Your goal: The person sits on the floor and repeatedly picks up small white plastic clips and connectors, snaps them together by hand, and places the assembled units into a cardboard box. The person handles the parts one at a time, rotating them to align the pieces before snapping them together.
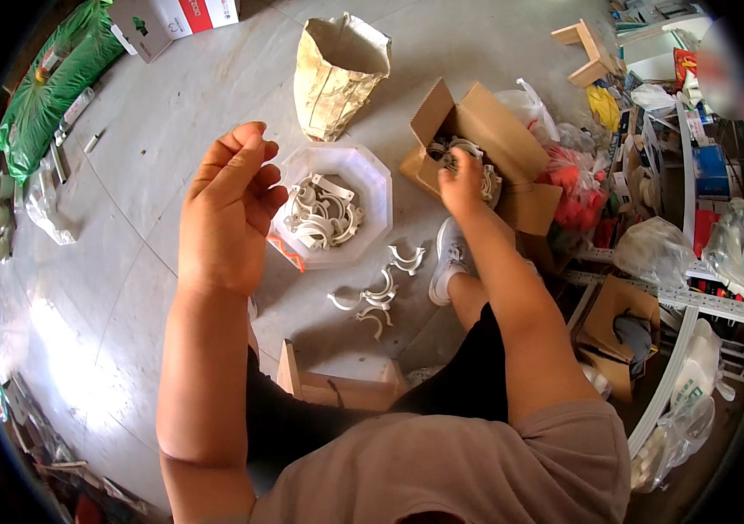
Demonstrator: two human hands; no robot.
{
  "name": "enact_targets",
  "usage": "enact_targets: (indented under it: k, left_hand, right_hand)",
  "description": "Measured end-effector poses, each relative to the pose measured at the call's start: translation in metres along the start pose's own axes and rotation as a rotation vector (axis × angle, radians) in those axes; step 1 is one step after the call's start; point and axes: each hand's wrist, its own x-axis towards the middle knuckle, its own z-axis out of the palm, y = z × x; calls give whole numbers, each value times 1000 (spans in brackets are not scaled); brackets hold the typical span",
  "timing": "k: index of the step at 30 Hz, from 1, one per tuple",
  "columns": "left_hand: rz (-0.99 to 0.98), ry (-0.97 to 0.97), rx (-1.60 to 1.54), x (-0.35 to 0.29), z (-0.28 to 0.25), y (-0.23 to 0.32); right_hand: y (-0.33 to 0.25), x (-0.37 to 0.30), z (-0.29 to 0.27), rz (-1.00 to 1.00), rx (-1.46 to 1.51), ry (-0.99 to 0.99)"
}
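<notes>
My left hand is raised beside a translucent octagonal tub. Its fingers are curled with the thumb pressed near the fingertips; anything between them is hidden. In the tub lies a heap of white, half-round plastic pipe clamps. My right hand reaches into an open cardboard box, its fingers bent among more clamps. What those fingers grip cannot be made out. Several loose clamp halves rest on the floor in front of the tub.
Beyond the tub stands a worn, open paper sack. A low wooden stool is between my legs. Shelving with bags and boxes lines the right side. At far left lies a green plastic bundle.
</notes>
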Motion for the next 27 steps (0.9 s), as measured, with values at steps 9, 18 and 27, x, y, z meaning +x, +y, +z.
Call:
enact_targets:
  k: [9,18,27]
  left_hand:
    - [4,-8,-56,-10,-16,14]
    - [-2,20,-74,-2,-34,27]
    - [-82,5,-136,15,-31,24]
  right_hand:
    - [-105,-45,99,32,288,-964]
    - [-131,-56,182,167,-144,-1215]
    - [-119,-58,213,-404,-426,-1023]
